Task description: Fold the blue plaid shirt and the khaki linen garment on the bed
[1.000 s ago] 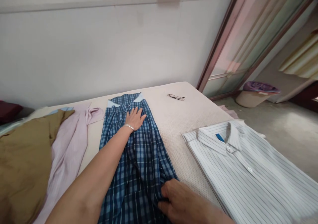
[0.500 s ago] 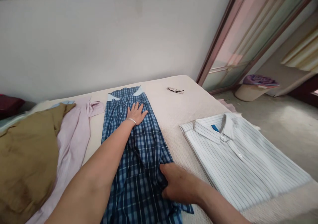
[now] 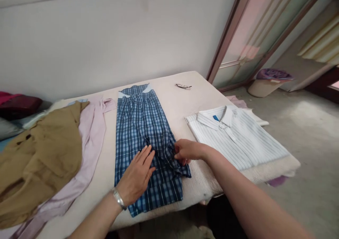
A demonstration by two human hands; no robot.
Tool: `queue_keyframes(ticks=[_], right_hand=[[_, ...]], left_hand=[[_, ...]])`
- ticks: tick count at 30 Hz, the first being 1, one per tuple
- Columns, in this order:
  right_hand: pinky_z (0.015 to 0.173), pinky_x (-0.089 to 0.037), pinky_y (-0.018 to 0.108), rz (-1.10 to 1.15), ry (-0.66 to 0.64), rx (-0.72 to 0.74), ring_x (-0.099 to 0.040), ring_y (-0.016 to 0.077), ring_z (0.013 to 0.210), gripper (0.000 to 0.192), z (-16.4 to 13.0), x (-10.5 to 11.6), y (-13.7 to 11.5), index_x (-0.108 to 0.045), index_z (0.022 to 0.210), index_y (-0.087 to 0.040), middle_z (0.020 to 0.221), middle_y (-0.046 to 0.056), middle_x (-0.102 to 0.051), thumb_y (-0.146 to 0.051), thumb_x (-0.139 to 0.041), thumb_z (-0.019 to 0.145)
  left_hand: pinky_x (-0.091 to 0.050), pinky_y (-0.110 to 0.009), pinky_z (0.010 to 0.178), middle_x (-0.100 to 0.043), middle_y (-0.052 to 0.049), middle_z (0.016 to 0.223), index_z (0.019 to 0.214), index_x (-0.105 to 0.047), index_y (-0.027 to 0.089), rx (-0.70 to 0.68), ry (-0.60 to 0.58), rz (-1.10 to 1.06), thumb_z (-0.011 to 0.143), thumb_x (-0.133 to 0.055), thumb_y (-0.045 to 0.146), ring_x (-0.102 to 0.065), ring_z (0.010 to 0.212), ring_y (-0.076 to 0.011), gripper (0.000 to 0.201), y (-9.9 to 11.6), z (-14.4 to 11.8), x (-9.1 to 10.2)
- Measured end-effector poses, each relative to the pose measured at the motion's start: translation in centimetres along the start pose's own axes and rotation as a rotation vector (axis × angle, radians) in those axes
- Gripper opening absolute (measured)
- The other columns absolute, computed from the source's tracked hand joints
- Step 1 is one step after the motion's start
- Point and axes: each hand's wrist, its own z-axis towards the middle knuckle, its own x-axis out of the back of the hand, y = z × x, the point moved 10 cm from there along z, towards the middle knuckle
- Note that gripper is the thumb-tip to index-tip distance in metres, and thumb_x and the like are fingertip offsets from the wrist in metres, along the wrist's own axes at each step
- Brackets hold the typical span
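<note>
A blue checked shirt (image 3: 140,122) lies lengthwise on the cream bed (image 3: 169,105), folded into a narrow strip with its collar toward the wall. My left hand (image 3: 136,177), a silver bangle on the wrist, rests flat with fingers spread on the shirt's lower part. My right hand (image 3: 185,150) pinches the fabric at the shirt's right edge, where a fold bunches up.
A folded white striped shirt (image 3: 235,136) lies on the bed's right side. A pink shirt (image 3: 88,133) and a brown garment (image 3: 39,157) lie to the left. Glasses (image 3: 183,87) sit near the wall. A basket (image 3: 268,83) stands on the floor by the glass door.
My left hand slid from near the collar down to the shirt's lower part. My right hand stayed at the shirt's right edge and now pinches it. The view pulled back from the bed.
</note>
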Motion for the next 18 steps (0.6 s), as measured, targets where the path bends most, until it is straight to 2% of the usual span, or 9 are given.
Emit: queue_keyframes(ticks=[2,4,8,12,16,18], right_hand=[[0.06,-0.053,0.027,0.013,0.078,0.006,-0.068,0.0185,0.065,0.01,-0.3,0.6,0.1,-0.054,0.079,-0.016,0.065,0.004,-0.065,-0.019,-0.053,0.089],[0.058,-0.051,0.026,-0.04,0.118,0.041,-0.068,0.0184,0.065,0.016,-0.6,0.6,-0.4,-0.055,0.079,-0.017,0.067,0.005,-0.067,-0.028,-0.058,0.089],[0.056,-0.044,0.024,-0.257,0.157,0.099,-0.066,0.0186,0.069,0.032,-1.1,0.1,-1.8,-0.057,0.085,-0.018,0.071,0.002,-0.068,-0.041,-0.076,0.073],[0.056,-0.04,0.025,-0.414,0.144,0.143,-0.063,0.0194,0.076,0.047,-1.1,-0.7,-2.7,-0.059,0.091,-0.019,0.086,0.002,-0.069,-0.045,-0.084,0.06],[0.057,-0.039,0.024,-0.475,0.247,0.105,-0.064,0.019,0.077,0.027,-1.2,-0.5,-2.6,-0.061,0.09,-0.018,0.087,0.003,-0.069,-0.024,-0.074,0.066],[0.056,-0.04,0.024,-0.443,0.222,0.025,-0.065,0.0185,0.071,0.026,-1.3,-0.6,-1.7,-0.063,0.09,-0.017,0.08,0.003,-0.069,-0.012,-0.067,0.065]], left_hand=[[-0.036,-0.048,0.12,-0.032,-0.012,0.162,0.154,-0.034,0.018,-0.03,0.009,-0.016,0.102,-0.039,0.024,-0.027,0.15,-0.0248,0.052,1.4,-1.2,-0.1],[-0.035,-0.05,0.12,-0.033,-0.013,0.161,0.152,-0.036,0.016,-0.057,0.036,-0.024,0.101,-0.04,0.022,-0.027,0.15,-0.0254,0.052,2.3,-1.3,-0.4],[-0.032,-0.05,0.121,-0.03,-0.015,0.162,0.153,-0.035,0.013,-0.103,0.064,-0.048,0.1,-0.042,0.02,-0.023,0.152,-0.0255,0.053,3.7,-0.7,-1.4],[-0.032,-0.051,0.121,-0.03,-0.017,0.162,0.156,-0.026,0.012,-0.104,0.038,-0.079,0.101,-0.041,0.025,-0.024,0.151,-0.0258,0.058,4.2,-0.3,-2.7],[-0.03,-0.052,0.121,-0.029,-0.017,0.162,0.159,-0.02,0.013,-0.115,0.025,-0.081,0.102,-0.04,0.027,-0.024,0.151,-0.027,0.061,4.5,0.0,-3.5],[-0.028,-0.052,0.122,-0.028,-0.017,0.162,0.16,-0.016,0.012,-0.117,0.031,-0.082,0.102,-0.04,0.028,-0.021,0.152,-0.026,0.064,4.6,0.2,-3.7]])
